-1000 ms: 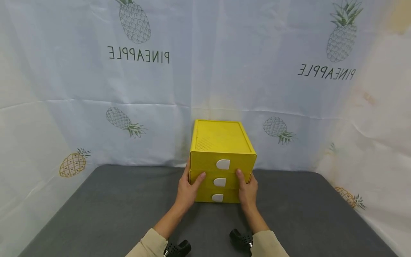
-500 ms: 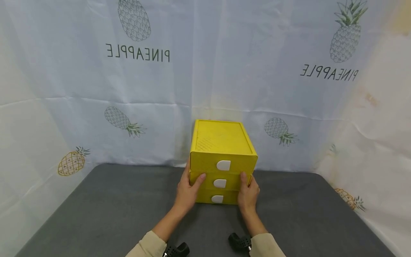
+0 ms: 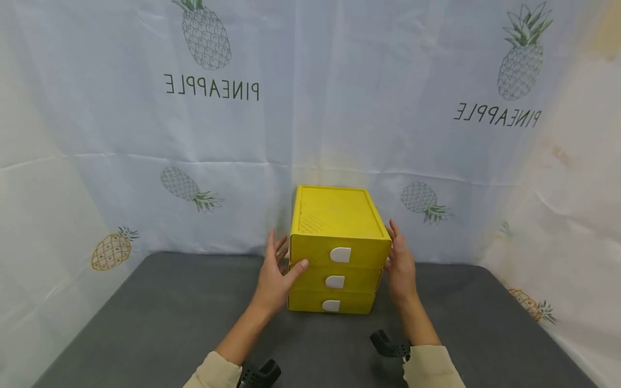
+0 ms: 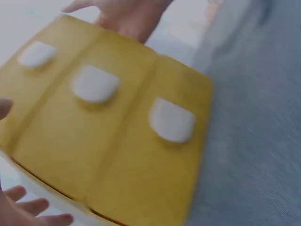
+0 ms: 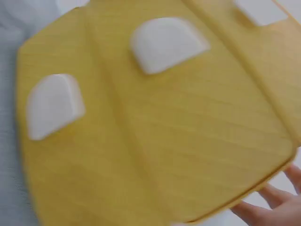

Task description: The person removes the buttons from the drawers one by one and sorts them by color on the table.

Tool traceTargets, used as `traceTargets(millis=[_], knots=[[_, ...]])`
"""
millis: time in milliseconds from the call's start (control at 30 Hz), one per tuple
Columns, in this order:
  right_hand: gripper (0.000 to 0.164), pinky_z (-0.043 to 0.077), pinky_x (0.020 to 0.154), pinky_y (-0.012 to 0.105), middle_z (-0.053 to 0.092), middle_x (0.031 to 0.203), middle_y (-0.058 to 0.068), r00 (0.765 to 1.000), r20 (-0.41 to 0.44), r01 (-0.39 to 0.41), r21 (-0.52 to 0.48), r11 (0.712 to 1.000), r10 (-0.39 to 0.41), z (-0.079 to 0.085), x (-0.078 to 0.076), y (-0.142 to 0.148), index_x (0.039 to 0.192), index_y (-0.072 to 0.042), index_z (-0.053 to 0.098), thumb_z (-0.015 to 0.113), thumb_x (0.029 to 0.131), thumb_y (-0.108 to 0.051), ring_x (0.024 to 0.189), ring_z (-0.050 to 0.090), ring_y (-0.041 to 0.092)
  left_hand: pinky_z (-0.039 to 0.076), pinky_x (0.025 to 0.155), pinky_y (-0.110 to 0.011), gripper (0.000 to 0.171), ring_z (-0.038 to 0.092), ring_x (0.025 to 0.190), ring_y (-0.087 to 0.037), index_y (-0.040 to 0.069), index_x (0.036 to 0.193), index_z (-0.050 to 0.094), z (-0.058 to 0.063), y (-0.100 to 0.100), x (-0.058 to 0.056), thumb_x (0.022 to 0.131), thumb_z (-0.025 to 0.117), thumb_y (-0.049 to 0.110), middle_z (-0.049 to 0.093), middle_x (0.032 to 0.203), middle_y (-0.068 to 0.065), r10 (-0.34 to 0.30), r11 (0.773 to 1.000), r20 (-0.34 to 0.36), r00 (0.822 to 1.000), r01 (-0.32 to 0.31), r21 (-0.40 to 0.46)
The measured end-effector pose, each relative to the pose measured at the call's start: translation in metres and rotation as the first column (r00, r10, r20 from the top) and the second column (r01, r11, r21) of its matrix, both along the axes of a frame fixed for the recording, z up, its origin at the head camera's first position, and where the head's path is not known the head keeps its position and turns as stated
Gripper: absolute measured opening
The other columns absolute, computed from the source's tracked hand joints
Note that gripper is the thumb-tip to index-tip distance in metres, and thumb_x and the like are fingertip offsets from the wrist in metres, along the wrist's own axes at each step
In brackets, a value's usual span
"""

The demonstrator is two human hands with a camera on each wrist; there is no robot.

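Note:
A yellow drawer box [image 3: 339,213] with three stacked drawers stands at the back of the table, its front facing me. Each drawer front carries a white rounded pull tab [image 3: 335,282]. At the box's left side is my left hand [image 3: 273,280], fingers spread along that side and the thumb in front of the middle drawer. My right hand [image 3: 401,269] is beside the right side with its fingers extended, the thumb off the front. In the left wrist view, the drawer fronts [image 4: 117,127] are blurred and all closed. The right wrist view has fingers [image 5: 270,197] just beyond the box's edge.
The box stands on a dark grey table [image 3: 194,323]. Behind it hangs a pale curtain [image 3: 330,108] printed with pineapples and mirrored lettering. A black wrist device [image 3: 390,344] is strapped near each sleeve.
Both hands gripped the box's sides before. The right hand has let go and moved outward to the right; the left hand has loosened and shifted slightly left. The box still stands in place.

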State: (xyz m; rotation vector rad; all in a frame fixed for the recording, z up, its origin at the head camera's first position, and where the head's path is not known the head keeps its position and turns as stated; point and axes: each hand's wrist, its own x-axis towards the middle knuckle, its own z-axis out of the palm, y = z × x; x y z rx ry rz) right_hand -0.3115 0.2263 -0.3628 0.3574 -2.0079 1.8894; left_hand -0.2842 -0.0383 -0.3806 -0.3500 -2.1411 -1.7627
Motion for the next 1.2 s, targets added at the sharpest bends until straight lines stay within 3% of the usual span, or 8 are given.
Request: traceTargets(millis=[67,167,267,433,567,667,1000,1200], knots=[[0.057,0.025,0.121,0.065,0.019,0.170,0.000,0.998,0.018,-0.064,-0.038,0.997,0.065,0.010,-0.001,0.003,0.162,-0.035,0.016,0.032,0.108,-0.045,0.155,0.025,0.031,0.040,0.113,-0.060,0.088,0.042,0.145,-0.037,0.021,0.163,0.011,0.010,-0.001,0.008,0.097,0.069,0.024,0.035,0.161,-0.009,0.079,0.997,-0.092,0.993,-0.078,0.015],[0.061,0.021,0.122,0.064,0.011,0.172,0.004,0.991,0.008,-0.136,-0.041,0.990,0.136,0.020,-0.005,0.006,0.163,-0.033,0.009,0.036,0.109,-0.038,0.157,0.018,0.035,0.050,0.104,-0.053,0.071,0.054,0.130,-0.031,0.018,0.154,0.037,0.022,0.000,0.020,0.093,0.073,0.018,0.052,0.143,-0.008,0.208,0.976,-0.244,0.947,-0.217,-0.008],[0.062,0.021,0.127,0.045,0.005,0.173,0.005,0.973,-0.038,-0.228,-0.001,0.974,0.228,0.024,-0.009,0.008,0.164,-0.025,0.006,0.033,0.109,-0.033,0.159,0.009,0.032,0.053,0.099,-0.052,0.068,0.054,0.127,-0.029,0.024,0.149,0.046,0.031,0.004,0.026,0.090,0.078,0.024,0.054,0.139,-0.007,0.240,0.961,-0.304,0.922,-0.271,-0.063],[0.062,0.028,0.111,0.013,0.005,0.173,0.004,0.958,-0.069,-0.280,0.007,0.960,0.279,0.021,-0.013,0.005,0.164,-0.016,0.010,0.030,0.108,-0.034,0.156,0.012,0.020,0.048,0.105,-0.059,0.077,0.044,0.144,-0.034,0.030,0.159,0.031,0.029,0.011,0.022,0.094,0.073,0.034,0.040,0.159,-0.007,0.144,0.973,-0.200,0.969,-0.175,-0.149],[0.062,0.035,0.103,0.018,0.015,0.170,0.007,0.975,-0.065,-0.216,-0.023,0.976,0.214,0.018,-0.014,-0.005,0.163,-0.017,0.017,0.029,0.104,-0.033,0.139,0.034,0.015,0.054,0.099,-0.054,0.073,0.049,0.141,-0.037,0.024,0.161,0.028,0.024,0.008,0.011,0.099,0.066,0.026,0.037,0.162,-0.009,0.039,0.993,-0.152,0.988,-0.055,-0.107],[0.064,0.035,0.102,0.023,0.015,0.169,0.007,0.979,-0.058,-0.198,-0.024,0.980,0.196,0.018,-0.014,-0.012,0.163,-0.019,0.016,0.029,0.103,-0.035,0.130,0.037,0.015,0.056,0.096,-0.053,0.072,0.052,0.138,-0.038,0.027,0.161,0.026,0.023,0.002,0.004,0.100,0.064,0.025,0.037,0.163,-0.008,-0.014,0.998,-0.142,0.990,0.004,-0.070],[0.060,0.040,0.100,0.021,0.011,0.170,0.004,0.961,-0.033,-0.276,-0.090,0.957,0.274,0.018,-0.023,-0.012,0.164,-0.025,0.012,0.028,0.106,-0.036,0.130,0.038,0.014,0.053,0.101,-0.055,0.073,0.050,0.140,-0.038,0.029,0.161,0.024,0.017,-0.003,-0.013,0.100,0.064,0.031,0.033,0.164,-0.007,-0.030,0.995,-0.126,0.992,0.018,-0.095],[0.062,0.023,0.119,0.037,0.006,0.171,0.000,0.950,-0.054,-0.310,-0.083,0.947,0.306,0.015,-0.028,-0.013,0.164,-0.026,0.008,0.027,0.107,-0.042,0.149,0.021,0.020,0.053,0.100,-0.055,0.074,0.053,0.137,-0.036,0.026,0.160,0.029,0.021,-0.003,-0.012,0.097,0.068,0.031,0.039,0.160,-0.008,0.049,0.993,-0.133,0.990,-0.062,-0.099]])
